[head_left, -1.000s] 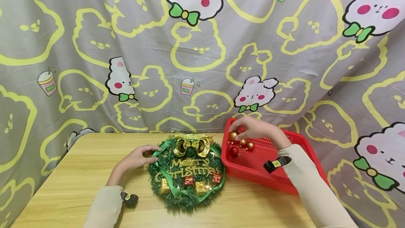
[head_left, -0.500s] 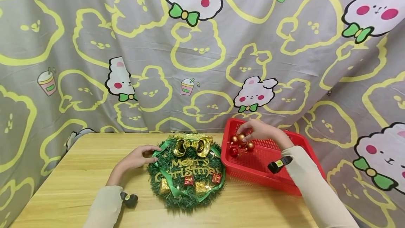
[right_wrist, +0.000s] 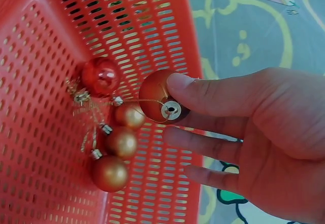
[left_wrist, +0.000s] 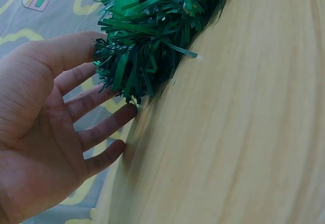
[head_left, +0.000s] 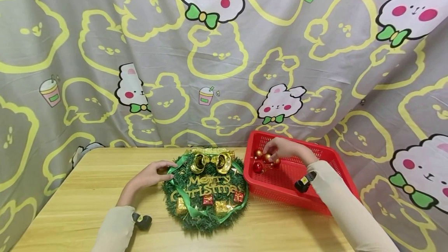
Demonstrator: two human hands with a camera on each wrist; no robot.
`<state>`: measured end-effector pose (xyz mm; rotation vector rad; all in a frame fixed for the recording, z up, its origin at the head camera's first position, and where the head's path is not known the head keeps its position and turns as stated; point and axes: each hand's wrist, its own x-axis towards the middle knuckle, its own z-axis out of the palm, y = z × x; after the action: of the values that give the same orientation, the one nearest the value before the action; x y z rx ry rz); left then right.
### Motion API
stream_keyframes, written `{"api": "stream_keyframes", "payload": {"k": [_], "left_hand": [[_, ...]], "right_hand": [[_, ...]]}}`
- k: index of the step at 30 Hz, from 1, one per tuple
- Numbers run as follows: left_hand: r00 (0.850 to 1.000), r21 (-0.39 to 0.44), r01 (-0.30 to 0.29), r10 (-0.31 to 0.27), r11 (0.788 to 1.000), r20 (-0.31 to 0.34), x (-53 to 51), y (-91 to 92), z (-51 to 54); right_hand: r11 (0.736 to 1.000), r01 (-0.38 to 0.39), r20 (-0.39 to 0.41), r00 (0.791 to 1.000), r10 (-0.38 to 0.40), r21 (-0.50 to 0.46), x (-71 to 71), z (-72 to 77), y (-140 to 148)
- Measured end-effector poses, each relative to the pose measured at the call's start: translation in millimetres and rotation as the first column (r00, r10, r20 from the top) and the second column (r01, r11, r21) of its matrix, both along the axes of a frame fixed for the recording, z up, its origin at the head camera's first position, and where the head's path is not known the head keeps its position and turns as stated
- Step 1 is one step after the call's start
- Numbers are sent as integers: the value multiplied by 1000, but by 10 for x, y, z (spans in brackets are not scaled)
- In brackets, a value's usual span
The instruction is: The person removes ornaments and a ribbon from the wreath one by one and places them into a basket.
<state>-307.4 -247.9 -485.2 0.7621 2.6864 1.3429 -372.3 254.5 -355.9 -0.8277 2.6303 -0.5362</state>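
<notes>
In the head view my left hand (head_left: 150, 175) rests at the left edge of a green tinsel Christmas wreath (head_left: 206, 221). The left wrist view shows the fingers fairly straight, touching the wreath's tinsel (left_wrist: 137, 61). My right hand (head_left: 285, 149) is over the left part of a red plastic basket (head_left: 297, 201). Between thumb and fingers it pinches an orange-gold Christmas ball (right_wrist: 152, 94) with a thin gold loop. Below lie a shiny red ball (right_wrist: 100, 76) and several gold balls (right_wrist: 109, 174), their loops bunched together.
The wreath carries gold bells (head_left: 223, 163), green ribbon (head_left: 189, 204), small gift boxes (head_left: 208, 199) and gold lettering (head_left: 210, 189). The basket stands right of it on the wooden table (head_left: 101, 174). A patterned curtain (head_left: 168, 57) hangs behind the table.
My right hand has moved to the right inside the basket, carrying the orange-gold Christmas ball above the other balls, then slightly lower. The left hand and the wreath have stayed put.
</notes>
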Motion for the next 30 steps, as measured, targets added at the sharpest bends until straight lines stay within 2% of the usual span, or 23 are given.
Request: {"api": "stream_keyframes", "payload": {"k": [8,22,30], "left_hand": [[1000,22,4,-5,1000,24,11,-6,33],[999,36,7,-9,999,40,19,-4,36],[999,36,5,-7,999,40,18,-5,37]], "right_hand": [[999,35,41,999,-35,10,-66,-99,-50],[999,37,23,999,-37,7,-181,-240,-85],[999,45,4,999,-45,29,-214,-252,-109]]}}
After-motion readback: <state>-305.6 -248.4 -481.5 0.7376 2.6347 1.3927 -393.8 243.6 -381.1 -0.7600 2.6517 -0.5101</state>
